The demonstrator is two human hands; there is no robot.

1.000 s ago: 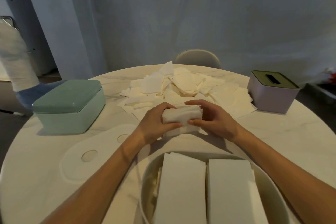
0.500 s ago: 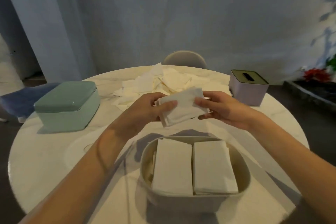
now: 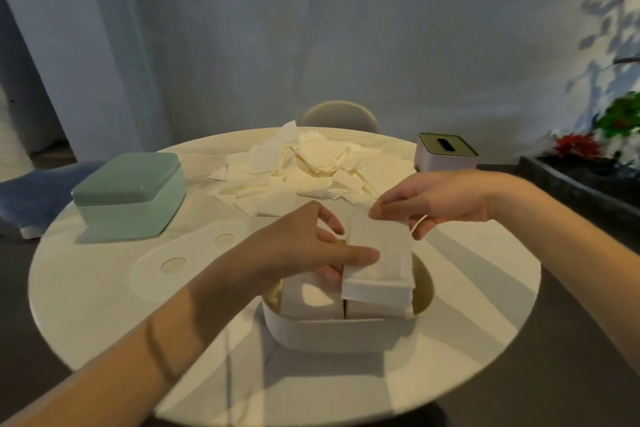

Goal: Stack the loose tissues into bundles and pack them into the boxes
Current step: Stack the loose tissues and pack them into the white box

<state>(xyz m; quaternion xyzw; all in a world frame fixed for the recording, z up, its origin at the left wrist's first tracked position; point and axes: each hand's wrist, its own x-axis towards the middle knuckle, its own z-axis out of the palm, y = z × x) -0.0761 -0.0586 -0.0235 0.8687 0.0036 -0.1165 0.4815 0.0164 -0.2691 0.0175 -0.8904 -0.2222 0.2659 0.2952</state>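
Observation:
A white tissue bundle point(image 3: 377, 260) hangs tilted over the right half of an open white box point(image 3: 339, 334) near the table's front. My left hand point(image 3: 304, 246) grips the bundle's near left side, thumb on top. My right hand point(image 3: 426, 199) pinches its far top edge. Inside the box two tissue stacks point(image 3: 311, 298) sit side by side. A heap of loose tissues point(image 3: 304, 166) lies at the back of the round white table point(image 3: 104, 288).
A closed mint-green box point(image 3: 130, 198) stands at the left. A lilac tissue box point(image 3: 445, 152) with a slotted lid stands at the back right. The white box lid point(image 3: 187, 256) lies flat left of the open box. A chair back point(image 3: 337, 116) rises behind the table.
Both hands lifted the bundle off the table and carried it toward me, over the right side of the open box. My right hand shifted from the bundle's side to its far edge.

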